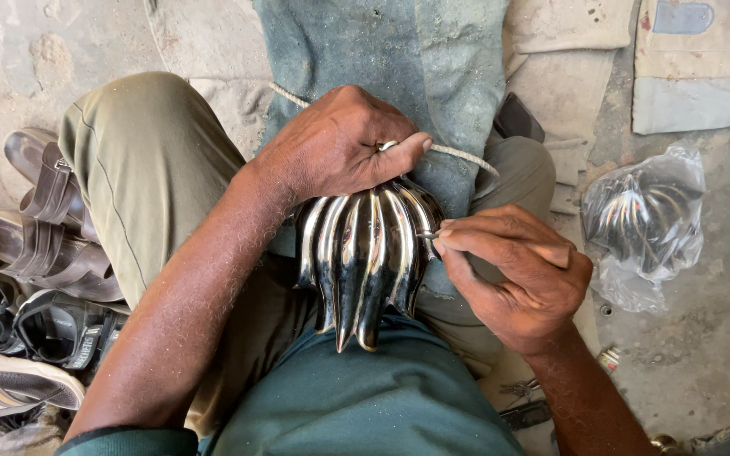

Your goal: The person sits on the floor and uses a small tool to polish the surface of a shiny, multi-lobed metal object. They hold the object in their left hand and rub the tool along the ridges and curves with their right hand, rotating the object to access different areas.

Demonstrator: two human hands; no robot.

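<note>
Two hands (340,143) (517,279) grip a fluted metal piece (365,262); another sits bagged (645,221).

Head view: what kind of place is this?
Likely an informal floor-level metal workshop. The person sits on a bare concrete floor; the left hand steadies a shiny fluted metal piece on the lap while the right hand works a thin tool against it. A similar piece lies bagged in plastic; sandals are piled beside.

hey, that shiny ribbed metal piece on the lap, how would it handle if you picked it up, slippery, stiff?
The ribbed metal piece looks mirror-polished, so probably slippery. Its ribs seem rigid, likely stiff. Pointed tips at its lower end might prick. The left hand clamps its top.
</note>
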